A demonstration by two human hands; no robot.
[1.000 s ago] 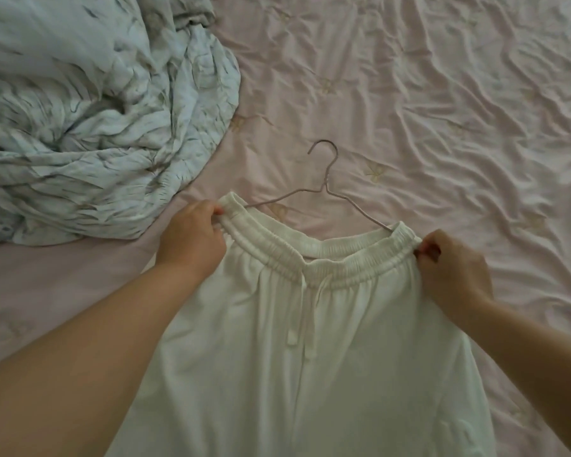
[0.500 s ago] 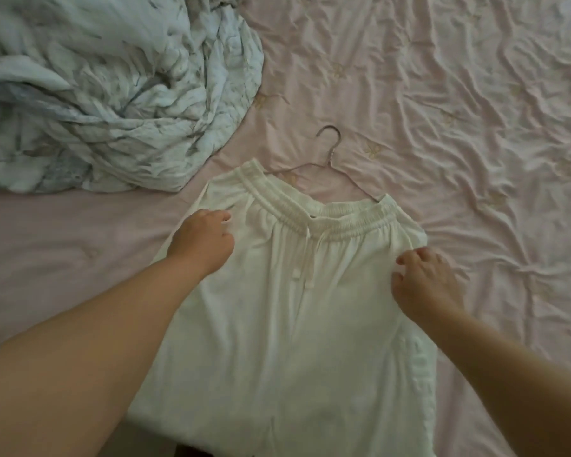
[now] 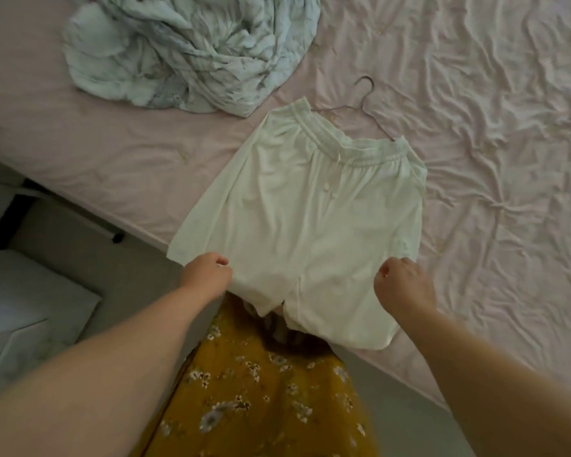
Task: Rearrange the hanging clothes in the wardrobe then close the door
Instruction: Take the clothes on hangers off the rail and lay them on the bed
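Observation:
White drawstring trousers (image 3: 310,209) lie flat on the pink bed sheet (image 3: 491,159), waistband away from me and the legs hanging over the bed's near edge. A thin wire hanger (image 3: 365,100) lies on the sheet just beyond the waistband, partly under it. My left hand (image 3: 206,275) pinches the left side of the trousers low down. My right hand (image 3: 399,285) is closed at the right side of the trousers, near the bed edge. No wardrobe is in view.
A crumpled pale blue-green cloth (image 3: 192,51) is heaped on the bed at the upper left. A mustard floral skirt (image 3: 264,390) hangs below my arms. Grey floor and a pale box-like object (image 3: 23,318) sit at the left.
Both hands slid from the waistband down the trousers' sides to the lower part. My view pulled back, so the bed edge, floor and skirt now show.

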